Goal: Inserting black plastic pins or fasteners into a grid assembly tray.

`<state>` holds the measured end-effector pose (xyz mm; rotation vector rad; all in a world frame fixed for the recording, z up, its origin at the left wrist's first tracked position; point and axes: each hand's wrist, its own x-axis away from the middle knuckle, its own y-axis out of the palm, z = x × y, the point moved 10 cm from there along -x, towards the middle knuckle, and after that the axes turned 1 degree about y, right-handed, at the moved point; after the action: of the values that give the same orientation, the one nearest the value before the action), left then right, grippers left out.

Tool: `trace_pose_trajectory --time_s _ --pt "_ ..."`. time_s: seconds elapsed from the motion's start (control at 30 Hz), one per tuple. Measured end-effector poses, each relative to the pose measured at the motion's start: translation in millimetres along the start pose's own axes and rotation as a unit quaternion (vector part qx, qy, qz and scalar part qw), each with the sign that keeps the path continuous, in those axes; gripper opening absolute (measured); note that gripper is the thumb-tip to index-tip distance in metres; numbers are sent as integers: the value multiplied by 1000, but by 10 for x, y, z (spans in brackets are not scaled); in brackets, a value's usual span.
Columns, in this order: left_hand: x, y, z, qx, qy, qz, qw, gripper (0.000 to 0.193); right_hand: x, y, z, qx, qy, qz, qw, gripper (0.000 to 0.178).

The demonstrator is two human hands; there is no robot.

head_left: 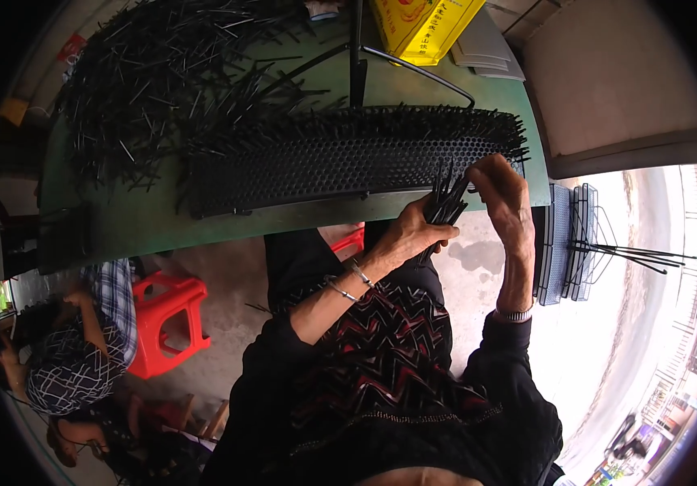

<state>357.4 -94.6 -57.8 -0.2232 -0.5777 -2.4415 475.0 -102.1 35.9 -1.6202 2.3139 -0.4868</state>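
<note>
My left hand (419, 232) is closed round a bundle of thin black sticks (446, 201) that fan upward, just off the table's near edge. Beside the bundle's tips, my right hand (498, 182) bends over in a pinch at the right end of a long black perforated panel (308, 172). What its fingertips hold, if anything, is too small to make out. The panel lies along the front of the table, rows of round holes showing on its near part. Many short black sticks (365, 121) stand crowded in its far part.
A large heap of loose black sticks (162, 81) covers the left of the green table (284, 227). Behind the panel stand a black metal frame (356, 73) and a yellow bag (429, 28). Similar panels (555, 243) stand at right. A red stool (166, 324) and other people are at left.
</note>
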Motion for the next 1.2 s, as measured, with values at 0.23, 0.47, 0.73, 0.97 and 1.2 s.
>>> trace_pose_trajectory --time_s 0.23,0.47,0.73,0.97,1.2 --pt "-87 -22 -55 6 -1 -13 1000 24 -39 -544 -193 36 -31 286 957 10" --pt "-59 21 -71 -11 -13 -21 1000 22 -206 -506 -10 149 -83 310 935 6" --pt "-23 50 -27 9 1 -32 999 21 -259 -511 14 97 -61 280 953 9" --pt "11 54 -14 13 -1 -31 999 21 -303 -462 -124 189 -93 235 949 10" --pt "35 72 2 2 0 -38 999 21 -237 -486 -152 170 -96 262 945 9"
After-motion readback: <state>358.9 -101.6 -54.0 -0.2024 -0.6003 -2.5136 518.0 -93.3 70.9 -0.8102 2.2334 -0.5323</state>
